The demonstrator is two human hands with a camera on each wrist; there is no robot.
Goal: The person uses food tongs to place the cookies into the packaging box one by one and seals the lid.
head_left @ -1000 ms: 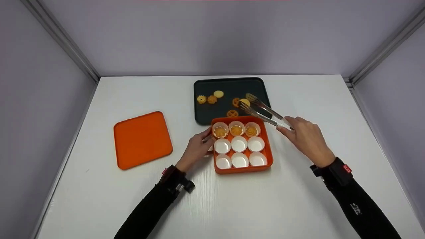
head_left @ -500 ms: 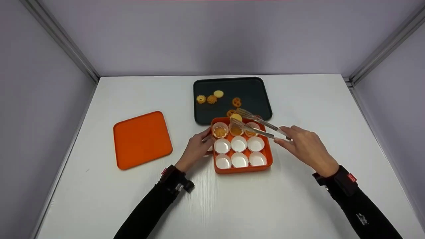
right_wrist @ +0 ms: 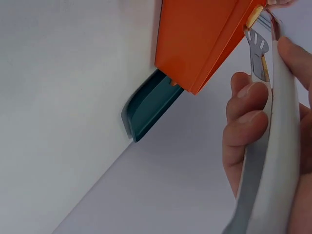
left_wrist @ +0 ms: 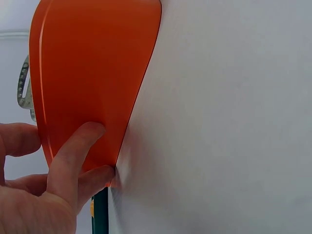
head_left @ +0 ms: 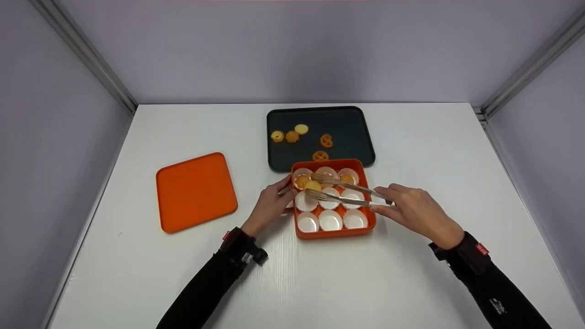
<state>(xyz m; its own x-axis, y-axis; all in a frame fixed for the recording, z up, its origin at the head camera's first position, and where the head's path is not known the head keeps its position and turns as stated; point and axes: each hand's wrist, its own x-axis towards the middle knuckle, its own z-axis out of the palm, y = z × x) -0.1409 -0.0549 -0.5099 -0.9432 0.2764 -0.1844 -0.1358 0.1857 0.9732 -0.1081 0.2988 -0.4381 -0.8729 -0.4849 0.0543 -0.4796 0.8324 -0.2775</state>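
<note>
An orange box (head_left: pixel 336 234) with white paper cups (head_left: pixel 330 220) stands mid-table. Cookies lie in the cups of its back row, partly hidden by the tongs. My left hand (head_left: pixel 272 203) grips the box's left wall; in the left wrist view several fingertips (left_wrist: pixel 92 129) press its outer side, with another at the rim. My right hand (head_left: pixel 413 212) holds metal tongs with white handles (right_wrist: pixel 278 146), squeezed between thumb and fingers. Between the tong tips is a round yellow cookie (head_left: pixel 313 186), over the left side of the box, near the back-left and middle-left cups.
Behind the box lies a dark green tray (head_left: pixel 349 123) with two pretzels (head_left: pixel 326 140), a pale round cookie (head_left: pixel 301 129) and two piped cookies (head_left: pixel 291 136). A flat orange lid-like tray (head_left: pixel 196 192) lies at left. Grey walls border the table on three sides.
My right hand has carried the yellow cookie in the tongs from the dark tray, toward me and left, over the box. My left hand stays on the box wall.
</note>
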